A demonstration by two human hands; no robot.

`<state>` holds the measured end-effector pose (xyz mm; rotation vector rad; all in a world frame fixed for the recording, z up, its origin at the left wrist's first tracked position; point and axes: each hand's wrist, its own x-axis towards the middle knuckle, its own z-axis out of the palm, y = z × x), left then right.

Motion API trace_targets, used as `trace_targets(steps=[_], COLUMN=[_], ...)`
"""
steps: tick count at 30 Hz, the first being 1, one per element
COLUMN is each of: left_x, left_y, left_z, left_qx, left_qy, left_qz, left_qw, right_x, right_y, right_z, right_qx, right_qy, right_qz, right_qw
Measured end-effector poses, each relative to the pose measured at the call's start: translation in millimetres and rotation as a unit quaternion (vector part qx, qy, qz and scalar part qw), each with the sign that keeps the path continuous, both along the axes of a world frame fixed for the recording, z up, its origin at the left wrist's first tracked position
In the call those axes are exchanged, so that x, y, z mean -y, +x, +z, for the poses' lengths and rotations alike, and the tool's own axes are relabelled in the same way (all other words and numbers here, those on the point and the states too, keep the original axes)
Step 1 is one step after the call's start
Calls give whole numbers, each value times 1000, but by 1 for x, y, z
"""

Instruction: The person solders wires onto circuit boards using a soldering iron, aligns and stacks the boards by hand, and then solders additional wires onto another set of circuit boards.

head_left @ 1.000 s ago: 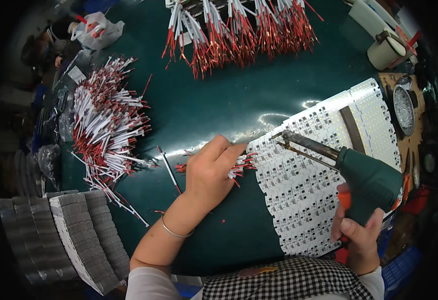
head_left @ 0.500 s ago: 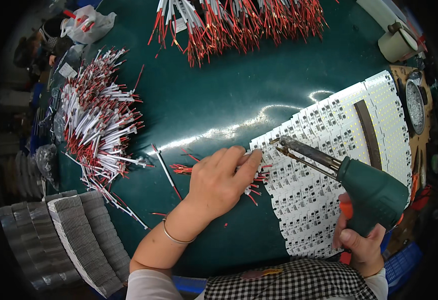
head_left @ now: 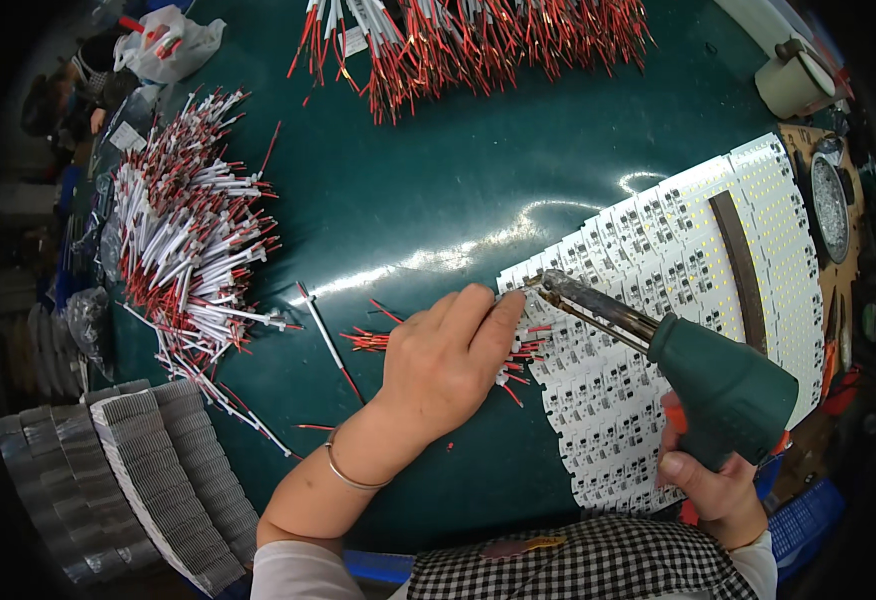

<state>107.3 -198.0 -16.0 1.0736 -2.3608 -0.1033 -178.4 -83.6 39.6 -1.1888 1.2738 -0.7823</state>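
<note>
My right hand (head_left: pixel 708 485) grips a green soldering gun (head_left: pixel 723 390) by its handle, with red-orange parts at the grip. Its dark metal tip (head_left: pixel 548 285) meets the upper left corner of an array of white LED circuit boards (head_left: pixel 618 390), close to my left fingertips. There, my left hand (head_left: pixel 438 360) pinches what looks like a thin wire between thumb and forefinger, mostly hidden by the fingers. Red-ended wires (head_left: pixel 366 341) stick out on both sides from beneath this hand. A single white wire with red ends (head_left: pixel 326 335) lies just left of it.
Heaps of red and white wires lie at left (head_left: pixel 193 220) and at the far edge (head_left: pixel 478 60). Stacked grey strips (head_left: pixel 173 480) stand lower left. A dark bar (head_left: pixel 738 265) rests on the boards. A beige cup (head_left: pixel 793 85) and an oval dish (head_left: pixel 830 205) are at right.
The soldering gun has moved left and slightly down, bringing its tip to the board corner beside my left fingertips. My left hand has barely shifted and keeps its pinch.
</note>
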Motion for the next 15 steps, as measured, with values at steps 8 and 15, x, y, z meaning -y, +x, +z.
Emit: trace_targets(steps=[8, 15], left_x=[1, 1], left_y=[0, -1], left_z=[-2, -1], left_qx=[-23, -23], left_qy=[11, 12], left_qz=[-2, -2], left_qw=[1000, 1000], right_x=[4, 2], right_y=[11, 0], right_z=[3, -3], right_qx=[-20, -44], right_qy=[44, -8], right_qz=[-21, 37], right_qw=[999, 998])
